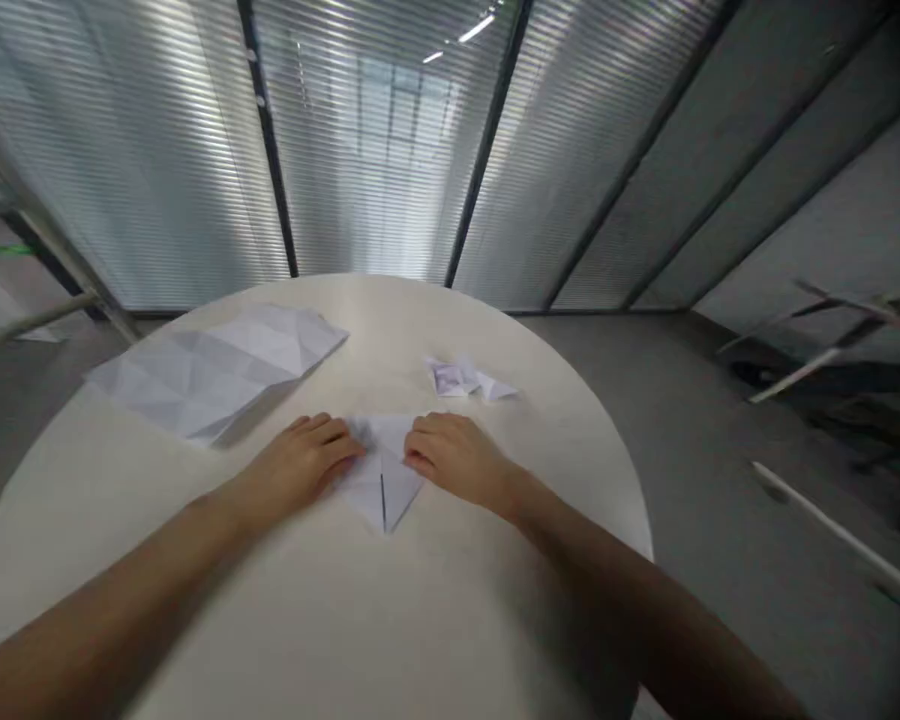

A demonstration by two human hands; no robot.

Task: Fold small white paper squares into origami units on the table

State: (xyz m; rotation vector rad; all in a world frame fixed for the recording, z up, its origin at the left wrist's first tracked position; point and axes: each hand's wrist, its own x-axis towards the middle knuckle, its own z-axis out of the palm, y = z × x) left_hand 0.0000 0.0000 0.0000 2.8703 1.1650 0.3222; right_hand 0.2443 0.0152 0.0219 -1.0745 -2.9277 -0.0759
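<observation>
Across the white tabletop (pixel 307 620), folded paper (pixel 384 450) lies between left hand (pixel 311 460) and right hand (pixel 454 455), fingers (pixel 420 447) curled at its side edges, pinching or merely pressing I cannot tell, and uneven pressure from them could skew its creases.

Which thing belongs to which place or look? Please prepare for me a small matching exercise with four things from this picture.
Things
1. creased paper
2. small pieces
3. folded paper
4. table

Places or looks
A. beyond the right hand
B. round and white
C. beyond the left hand
D. between both hands

Pairs: 1-C, 2-A, 3-D, 4-B
</observation>
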